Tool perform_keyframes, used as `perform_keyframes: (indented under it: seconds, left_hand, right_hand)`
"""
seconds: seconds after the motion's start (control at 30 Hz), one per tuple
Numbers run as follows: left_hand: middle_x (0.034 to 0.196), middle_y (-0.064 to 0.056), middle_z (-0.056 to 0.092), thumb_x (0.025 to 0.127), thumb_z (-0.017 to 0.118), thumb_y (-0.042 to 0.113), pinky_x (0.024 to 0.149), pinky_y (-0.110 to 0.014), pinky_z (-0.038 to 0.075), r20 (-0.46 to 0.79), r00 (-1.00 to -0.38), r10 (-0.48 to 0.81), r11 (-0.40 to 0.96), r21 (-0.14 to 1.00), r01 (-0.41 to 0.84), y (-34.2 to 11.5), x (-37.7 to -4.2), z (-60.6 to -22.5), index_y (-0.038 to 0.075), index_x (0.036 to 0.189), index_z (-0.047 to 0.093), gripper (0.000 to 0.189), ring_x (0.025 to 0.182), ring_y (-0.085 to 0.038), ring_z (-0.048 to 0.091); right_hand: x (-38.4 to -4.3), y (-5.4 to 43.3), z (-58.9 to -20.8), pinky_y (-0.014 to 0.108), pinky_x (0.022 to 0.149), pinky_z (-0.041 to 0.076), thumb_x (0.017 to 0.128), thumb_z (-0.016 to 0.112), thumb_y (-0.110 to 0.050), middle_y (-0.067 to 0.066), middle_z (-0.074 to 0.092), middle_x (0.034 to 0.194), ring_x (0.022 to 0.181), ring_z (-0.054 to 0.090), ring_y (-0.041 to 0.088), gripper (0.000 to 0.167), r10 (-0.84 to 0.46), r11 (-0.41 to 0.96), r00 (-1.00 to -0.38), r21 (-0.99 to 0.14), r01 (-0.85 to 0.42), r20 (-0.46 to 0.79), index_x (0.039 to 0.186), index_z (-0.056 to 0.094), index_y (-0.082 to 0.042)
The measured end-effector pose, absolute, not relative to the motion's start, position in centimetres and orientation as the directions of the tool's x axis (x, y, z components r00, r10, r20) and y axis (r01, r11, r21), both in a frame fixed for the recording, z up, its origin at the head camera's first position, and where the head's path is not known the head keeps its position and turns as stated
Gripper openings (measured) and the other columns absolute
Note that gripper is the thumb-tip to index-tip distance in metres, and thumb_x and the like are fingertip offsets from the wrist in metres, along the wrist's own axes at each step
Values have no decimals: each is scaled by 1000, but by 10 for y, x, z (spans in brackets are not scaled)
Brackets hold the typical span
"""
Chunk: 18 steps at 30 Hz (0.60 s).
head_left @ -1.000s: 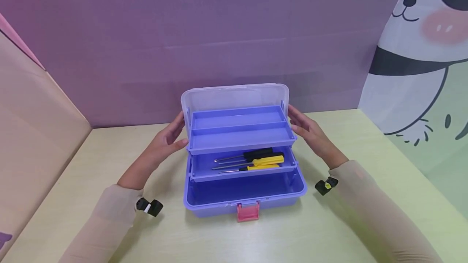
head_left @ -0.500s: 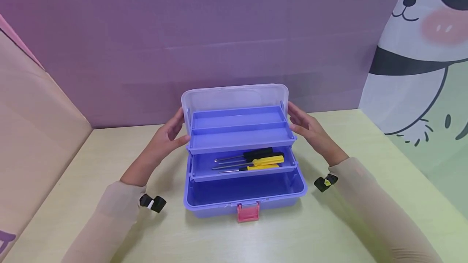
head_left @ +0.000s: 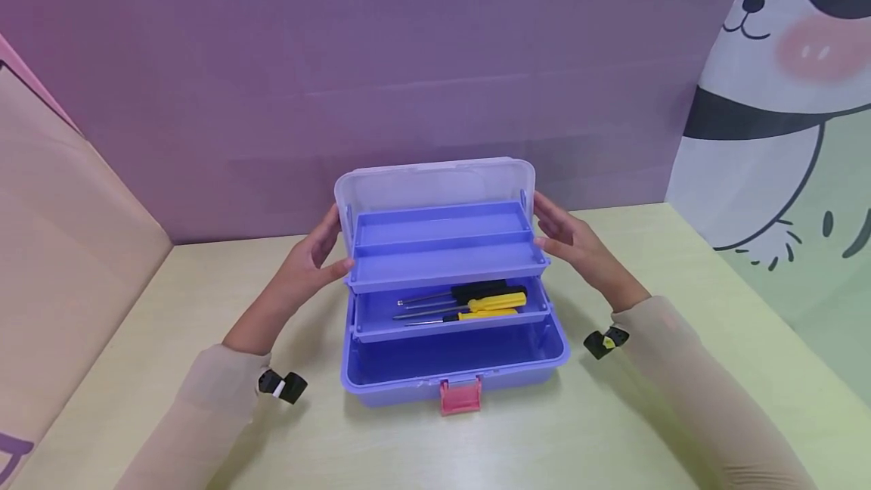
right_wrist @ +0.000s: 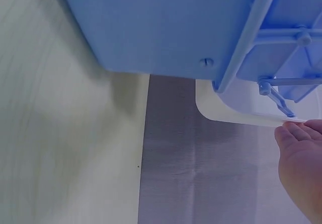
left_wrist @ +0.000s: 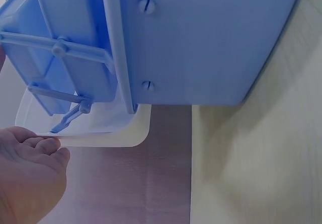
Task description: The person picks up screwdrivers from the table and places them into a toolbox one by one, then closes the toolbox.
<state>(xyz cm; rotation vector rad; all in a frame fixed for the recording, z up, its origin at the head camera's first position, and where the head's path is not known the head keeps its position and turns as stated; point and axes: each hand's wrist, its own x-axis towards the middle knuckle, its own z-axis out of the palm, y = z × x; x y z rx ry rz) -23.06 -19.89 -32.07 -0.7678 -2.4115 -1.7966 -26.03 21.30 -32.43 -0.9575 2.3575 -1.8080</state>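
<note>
An open purple toolbox (head_left: pixel 395 393) stands on the table, its translucent lid (head_left: pixel 435 178) raised at the back. Its upper tray (head_left: pixel 442 255) shows two bare compartments. Screwdrivers (head_left: pixel 497 301) with yellow or black handles lie in the lower tray (head_left: pixel 381 316). My left hand (head_left: pixel 302 271) flanks the toolbox, fingers against the lid's left edge and thumb at the upper tray's corner. On the other side my right hand (head_left: pixel 578 248) touches the lid's right edge, thumb by the tray's end. In both wrist views the fingertips meet the lid's rim; the thumbs are mostly hidden.
A pink latch (head_left: pixel 460 397) hangs down at the toolbox's front. The pale table (head_left: pixel 449 452) spreads around the box. A purple backdrop (head_left: pixel 422 59) rises close behind the lid, with a panda-printed panel (head_left: pixel 755 187) at the right.
Over the last second my left hand has shifted slightly inward and up, its thumb closer to the tray's corner. My right hand has barely moved. The toolbox and screwdrivers stay in place.
</note>
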Motion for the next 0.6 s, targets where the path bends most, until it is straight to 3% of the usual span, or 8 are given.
perform_keyframes:
  seconds: [0.2, 0.43, 0.6]
  left_hand:
    - [159, -7, 6, 89, 65, 16, 116, -43, 8, 322, -857, 403, 179, 890, 419, -197, -231, -321, 10, 152, 4, 88, 145, -22, 5]
    - [159, -1, 3, 89, 65, 17, 116, -44, 8, 303, -861, 408, 202, 890, 408, -197, -228, -321, 14, 152, 2, 89, 145, -19, 4]
    - [159, 2, 2, 89, 66, 19, 116, -46, 9, 302, -859, 414, 219, 883, 416, -197, -226, -321, 19, 153, 2, 90, 145, -18, 3]
  right_hand:
    - [-258, 216, -326, 41, 113, 20, 95, 52, -13, 8, 15, 157, 143, 16, 27, 67, -472, 140, -814, -883, -448, 338, 151, 16, -8]
    - [-256, 215, -332, 25, 111, 24, 95, 49, -9, 7, 14, 158, 144, 14, 26, 66, -469, 131, -818, -890, -437, 332, 152, 14, -8]
    - [-254, 215, -332, 22, 110, 24, 95, 48, -7, 9, 12, 158, 144, 12, 28, 67, -465, 109, -819, -895, -432, 338, 151, 12, -5]
